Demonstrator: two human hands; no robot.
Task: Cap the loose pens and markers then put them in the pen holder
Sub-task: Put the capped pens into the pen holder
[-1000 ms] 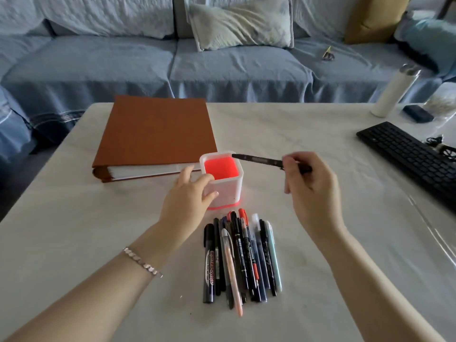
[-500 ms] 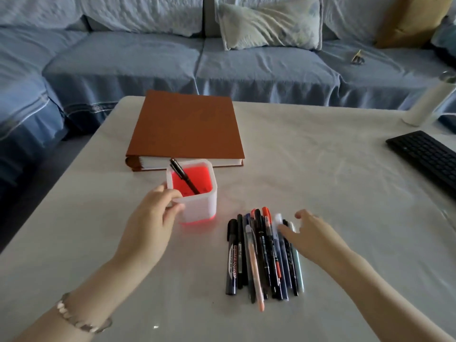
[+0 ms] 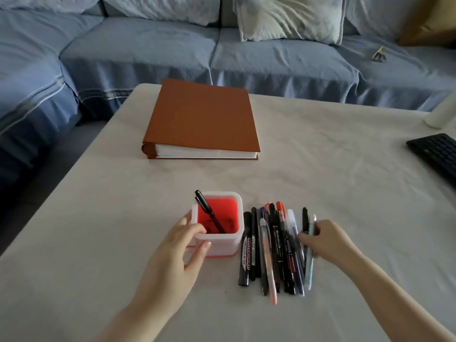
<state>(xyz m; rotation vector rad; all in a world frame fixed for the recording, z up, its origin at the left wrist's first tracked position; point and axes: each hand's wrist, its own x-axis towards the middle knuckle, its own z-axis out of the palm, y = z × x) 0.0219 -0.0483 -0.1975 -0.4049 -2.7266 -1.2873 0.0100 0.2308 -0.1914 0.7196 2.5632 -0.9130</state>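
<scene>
Curled around the near left corner of the pen holder (image 3: 222, 245), the left hand (image 3: 180, 248) steadies it, thumb hooked over the white rim and fingers wrapped on the side wall. Across from it, the right hand (image 3: 325, 240) has its fingers bent over the far right end of the pen row, closing on the pale pen (image 3: 309, 267) and touching the slim black pen (image 3: 305, 218) just beside it. Both of those look to be lying on the table (image 3: 345, 181); I can't tell whether either has left the surface.

One black pen (image 3: 209, 211) stands tilted in the holder, its top leaning over the far left corner. That, from where I stand, is all that has been put away. Everything else lies side by side just to the right of the holder, the whiteboard marker (image 3: 246, 255) nearest to it, then a dozen or so pens and markers packed close. Most seem to have caps on, though I couldn't vouch for each one. So the job looks barely begun.

Further back sits a brown binder (image 3: 202, 117), with a black keyboard (image 3: 436, 151) off at the right edge.
</scene>
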